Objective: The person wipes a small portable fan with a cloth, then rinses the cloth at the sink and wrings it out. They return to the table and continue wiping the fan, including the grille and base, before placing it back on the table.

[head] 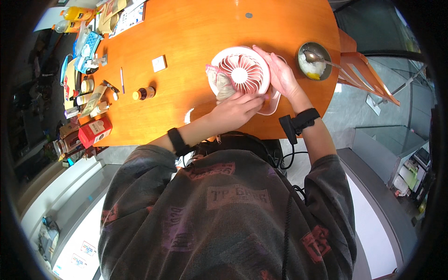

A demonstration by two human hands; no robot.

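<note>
A pink-and-white round desk fan (240, 75) stands on the table with its slatted grille facing up towards me. My right hand (280, 77) lies along the right side of the fan's rim, fingers pointing away from me. Across the lower rim reaches my left hand (239, 108), back up and fingers bent; what its fingertips grip is hidden. A crumpled greyish cloth with a pink edge (223, 84) rests over the left part of the grille, its near end partly behind my left hand. Below the right hand shows the fan's pink looped stand (273, 106).
To the right is a bowl (329, 71) with white food, something yellow and a spoon (311, 56). Leftward lie a small brown bottle (144, 93), a white square box (159, 64) and a pen (122, 80). A red carton (95, 132) and drink bottles (78, 14) crowd the left edge.
</note>
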